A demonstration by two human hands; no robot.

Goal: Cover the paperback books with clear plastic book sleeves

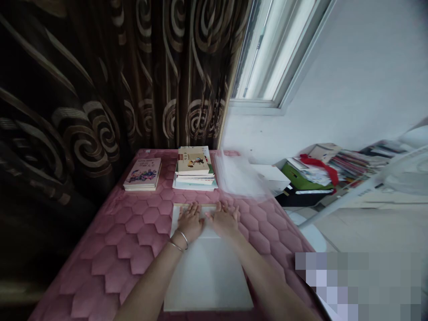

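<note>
Both hands rest on a long white rectangular piece [205, 276], like a sheet or thin board, lying on the pink quilted cover. A line or edge runs across it just below the hands; I cannot tell whether this is a fold or a second layer. My left hand [190, 223] lies flat near its far left part, fingers pointing away from me, two thin silver bangles at the wrist. Beside it, my right hand [225, 219] lies on the far right part with its fingers spread. The two thumbs are close together. Neither hand grips anything.
Beyond the hands stand a small stack of pink-covered books [143, 174] and a taller book stack [194, 167]. Clear plastic sheets [242, 176] lie to their right. A green box of papers [301, 174] is further right. A patterned curtain [150, 80] hangs behind.
</note>
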